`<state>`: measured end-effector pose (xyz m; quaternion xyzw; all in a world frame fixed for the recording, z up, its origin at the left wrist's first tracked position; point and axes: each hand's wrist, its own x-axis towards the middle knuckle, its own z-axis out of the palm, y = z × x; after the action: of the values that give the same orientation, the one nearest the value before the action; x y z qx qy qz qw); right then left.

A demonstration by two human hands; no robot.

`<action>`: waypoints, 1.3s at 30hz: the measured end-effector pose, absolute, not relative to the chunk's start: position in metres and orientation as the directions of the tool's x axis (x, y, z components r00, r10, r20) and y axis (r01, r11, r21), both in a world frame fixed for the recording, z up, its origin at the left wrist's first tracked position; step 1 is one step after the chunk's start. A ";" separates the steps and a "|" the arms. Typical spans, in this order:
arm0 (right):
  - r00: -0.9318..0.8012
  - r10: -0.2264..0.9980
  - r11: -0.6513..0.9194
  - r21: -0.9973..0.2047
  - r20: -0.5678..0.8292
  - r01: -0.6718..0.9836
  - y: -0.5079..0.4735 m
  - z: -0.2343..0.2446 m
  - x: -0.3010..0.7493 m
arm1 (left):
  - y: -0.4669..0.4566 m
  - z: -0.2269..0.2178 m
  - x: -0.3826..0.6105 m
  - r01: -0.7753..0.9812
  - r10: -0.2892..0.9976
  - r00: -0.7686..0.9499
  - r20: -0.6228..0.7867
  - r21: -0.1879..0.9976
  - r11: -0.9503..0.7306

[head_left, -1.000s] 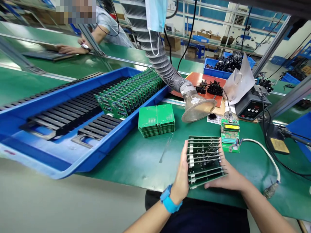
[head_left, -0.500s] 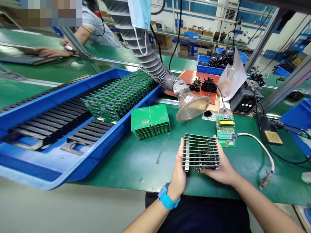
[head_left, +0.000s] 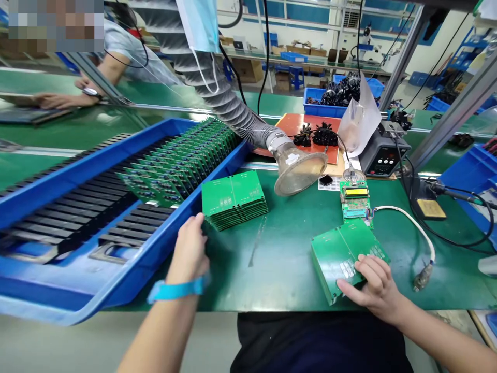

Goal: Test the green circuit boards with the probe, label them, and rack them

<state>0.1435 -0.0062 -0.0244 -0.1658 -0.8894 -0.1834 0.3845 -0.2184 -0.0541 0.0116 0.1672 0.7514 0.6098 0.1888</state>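
Note:
My right hand (head_left: 375, 287) is on a stack of green circuit boards (head_left: 337, 251) near the table's front edge. Its curled fingers and thumb press on the top board; whether any finger goes underneath is hidden. My left hand (head_left: 191, 246), with a blue wrist strap, is beside the near left corner of a second stack of green circuit boards (head_left: 233, 191). Its fingers are blurred and partly hidden, so contact is unclear. Just behind the right stack lies a small tester board (head_left: 355, 199) with a lit yellow display and a white cable.
A long blue tray (head_left: 155, 269) on the left holds upright circuit boards (head_left: 182, 160) in black slotted racks. A fume hose (head_left: 295, 171) hangs over the middle. Right are a soldering station (head_left: 384, 153) and sponge (head_left: 430, 209). A co-worker's arm (head_left: 112, 72) shows far left.
The boards that both hands held on edge now lie flat under my right hand. My left hand has let go and moved left to the other stack. The view has shifted slightly.

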 end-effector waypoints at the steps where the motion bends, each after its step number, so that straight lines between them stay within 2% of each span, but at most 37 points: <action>1: -0.646 0.149 0.868 0.214 0.749 0.448 -0.007 -0.025 0.144 | -0.051 0.017 -0.232 -0.078 0.512 -0.835 -0.203 0.964 0.255; 4: -0.695 0.147 0.869 0.243 0.704 0.430 -0.007 -0.021 0.148 | -0.039 0.032 -0.257 -0.283 0.545 -0.694 -0.470 0.875 0.393; 6: -0.756 0.165 0.894 0.228 0.634 0.387 -0.006 -0.016 0.152 | -0.032 0.038 -0.262 -0.341 0.528 -0.641 -0.558 0.822 0.455; 9: -0.818 0.188 0.929 0.173 0.543 0.329 -0.007 -0.011 0.160 | -0.024 0.041 -0.264 -0.370 0.484 -0.621 -0.617 0.774 0.514; 14: -0.849 0.231 0.938 0.122 0.476 0.324 -0.012 -0.009 0.165 | -0.021 0.039 -0.263 -0.353 0.544 -0.563 -0.622 0.777 0.521; 20: -0.822 0.277 0.922 0.102 0.497 0.372 -0.017 -0.013 0.161 | -0.039 0.037 -0.254 -0.343 0.613 -0.498 -0.614 0.788 0.511; 27: -0.704 0.426 0.814 0.101 0.568 0.573 -0.026 -0.023 0.132 | -0.077 0.040 -0.203 -0.244 0.729 -0.309 -0.612 0.791 0.561; 30: -0.668 0.472 0.778 0.084 0.575 0.623 -0.025 -0.024 0.120 | -0.079 0.041 -0.173 -0.165 0.796 -0.249 -0.552 0.834 0.526; 35: -0.640 0.504 0.777 0.019 0.580 0.630 -0.019 -0.028 0.114 | -0.074 0.039 -0.159 -0.110 0.807 -0.236 -0.542 0.839 0.532; 39: -0.640 0.531 0.776 -0.015 0.555 0.631 -0.028 -0.017 0.115 | -0.081 0.029 -0.169 -0.046 0.785 -0.326 -0.527 0.838 0.543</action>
<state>0.1151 -0.0283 -0.0168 -0.3225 -0.9010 -0.0905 0.2759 -0.1686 -0.0806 0.0294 0.2607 0.7090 0.4004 0.5186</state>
